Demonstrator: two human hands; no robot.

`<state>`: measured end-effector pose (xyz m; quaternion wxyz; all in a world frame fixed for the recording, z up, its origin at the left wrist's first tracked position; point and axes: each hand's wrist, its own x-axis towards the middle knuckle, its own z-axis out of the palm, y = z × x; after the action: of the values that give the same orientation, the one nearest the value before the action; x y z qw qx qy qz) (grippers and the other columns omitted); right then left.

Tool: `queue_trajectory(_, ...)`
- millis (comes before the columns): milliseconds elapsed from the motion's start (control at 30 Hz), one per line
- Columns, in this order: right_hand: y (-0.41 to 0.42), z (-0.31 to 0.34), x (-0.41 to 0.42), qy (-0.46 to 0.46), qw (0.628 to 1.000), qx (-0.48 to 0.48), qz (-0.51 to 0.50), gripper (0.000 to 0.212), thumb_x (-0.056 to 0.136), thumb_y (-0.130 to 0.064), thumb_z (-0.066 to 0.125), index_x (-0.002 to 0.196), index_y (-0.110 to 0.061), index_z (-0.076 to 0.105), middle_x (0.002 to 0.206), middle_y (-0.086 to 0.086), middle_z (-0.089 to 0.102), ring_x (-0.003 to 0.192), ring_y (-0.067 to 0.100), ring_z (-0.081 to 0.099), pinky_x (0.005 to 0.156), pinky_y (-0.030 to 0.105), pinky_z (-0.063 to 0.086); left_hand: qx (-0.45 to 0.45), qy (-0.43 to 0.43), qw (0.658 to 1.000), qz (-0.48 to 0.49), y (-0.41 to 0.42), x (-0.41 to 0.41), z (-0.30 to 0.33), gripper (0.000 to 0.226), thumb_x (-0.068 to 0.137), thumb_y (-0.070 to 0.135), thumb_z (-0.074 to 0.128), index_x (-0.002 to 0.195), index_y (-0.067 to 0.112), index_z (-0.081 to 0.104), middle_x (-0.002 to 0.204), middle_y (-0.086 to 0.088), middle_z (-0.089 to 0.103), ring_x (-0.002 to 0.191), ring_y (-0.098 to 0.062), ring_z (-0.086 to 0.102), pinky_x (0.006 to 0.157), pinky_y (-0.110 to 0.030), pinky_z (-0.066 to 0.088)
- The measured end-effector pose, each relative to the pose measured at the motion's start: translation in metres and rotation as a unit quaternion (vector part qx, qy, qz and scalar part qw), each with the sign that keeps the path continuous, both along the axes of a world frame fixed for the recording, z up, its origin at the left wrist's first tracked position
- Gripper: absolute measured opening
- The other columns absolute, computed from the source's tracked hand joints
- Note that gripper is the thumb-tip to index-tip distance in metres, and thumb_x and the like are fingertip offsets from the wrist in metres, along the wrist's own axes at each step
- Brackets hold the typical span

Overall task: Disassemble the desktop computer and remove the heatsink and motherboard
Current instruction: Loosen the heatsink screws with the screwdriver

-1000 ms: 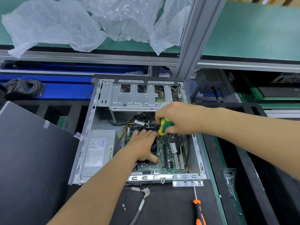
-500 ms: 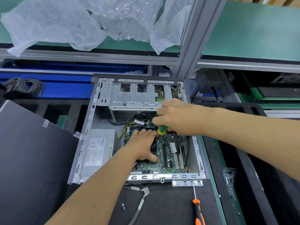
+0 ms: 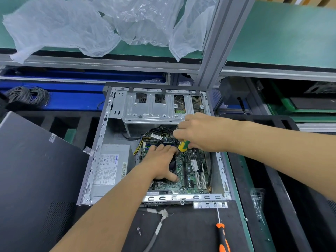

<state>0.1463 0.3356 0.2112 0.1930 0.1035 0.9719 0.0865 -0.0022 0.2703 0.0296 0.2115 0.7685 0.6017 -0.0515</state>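
Observation:
An open desktop computer case (image 3: 101, 146) lies flat on the black mat. Inside it the green motherboard (image 3: 189, 171) shows on the right half. My left hand (image 3: 160, 162) lies spread flat over the black heatsink fan (image 3: 172, 165), which is mostly hidden under it. My right hand (image 3: 198, 132) grips a yellow-and-green screwdriver (image 3: 183, 145) pointing down beside the heatsink's far right corner. The screwdriver's tip is hidden. A grey power supply (image 3: 109, 168) fills the case's left side, and a metal drive cage (image 3: 154, 108) spans its far end.
The black side panel (image 3: 32, 179) lies left of the case. An orange-handled screwdriver (image 3: 222, 235), loose screws (image 3: 138, 230) and a grey cable (image 3: 158, 228) lie on the mat in front. Plastic bags (image 3: 72, 26) sit on the upper shelf, beside an aluminium post (image 3: 218, 40).
My right hand has turned on the screwdriver handle and shifted slightly, hiding more of the handle. The left hand has stayed on the heatsink fan.

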Motion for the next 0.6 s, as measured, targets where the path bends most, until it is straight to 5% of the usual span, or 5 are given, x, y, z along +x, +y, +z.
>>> queue_trajectory(167,0.0006,-0.0021,0.0026,0.058,0.974,-0.147,-0.165,0.038,0.086,-0.046,0.064,0.113,-0.023,0.048,0.108,-0.003,0.053,0.1,0.018,0.048,0.083,0.033,0.043,-0.001,-0.003,1.0,0.001,-0.0007,-0.0002,0.0003,0.105,0.055,0.079,0.064,0.137,0.027,0.026,0.133,0.003,0.041,0.117,-0.021,0.034,0.093,-0.039,0.024)
queue_trajectory(300,-0.0036,-0.0034,0.0017,0.052,0.946,-0.101,-0.303,0.062,0.084,-0.074,0.034,0.098,-0.015,0.045,0.07,0.002,0.045,0.059,0.018,0.041,0.053,0.034,0.034,-0.001,-0.005,1.0,-0.001,-0.0002,-0.0006,0.0,0.102,0.055,0.08,0.063,0.135,0.029,0.027,0.134,0.003,0.041,0.117,-0.021,0.034,0.088,-0.038,0.023)
queue_trajectory(367,-0.0042,-0.0031,-0.0011,0.037,0.961,-0.048,-0.268,0.057,0.091,-0.066,0.034,0.096,-0.012,0.05,0.068,0.002,0.042,0.058,0.021,0.04,0.056,0.034,0.033,0.001,-0.007,1.0,-0.003,0.0002,-0.0011,-0.0008,0.102,0.053,0.08,0.062,0.135,0.029,0.027,0.133,0.003,0.041,0.116,-0.021,0.034,0.086,-0.036,0.022)
queue_trajectory(467,-0.0041,0.0017,-0.0021,0.005,0.988,-0.035,-0.153,0.039,0.096,-0.05,0.044,0.111,-0.013,0.049,0.093,0.008,0.059,0.084,0.03,0.058,0.072,0.039,0.049,0.004,-0.005,1.0,-0.004,-0.0001,-0.0012,-0.0017,0.102,0.052,0.081,0.06,0.132,0.029,0.026,0.131,0.004,0.041,0.114,-0.02,0.034,0.083,-0.035,0.019)
queue_trajectory(600,-0.0029,0.005,-0.0015,0.03,0.994,-0.071,-0.072,0.031,0.09,-0.036,0.062,0.114,-0.022,0.049,0.108,-0.003,0.056,0.104,0.02,0.053,0.086,0.041,0.047,0.003,-0.003,1.0,-0.001,0.0001,-0.0009,-0.0024,0.102,0.052,0.081,0.059,0.132,0.028,0.026,0.13,0.004,0.041,0.114,-0.02,0.034,0.086,-0.037,0.021)
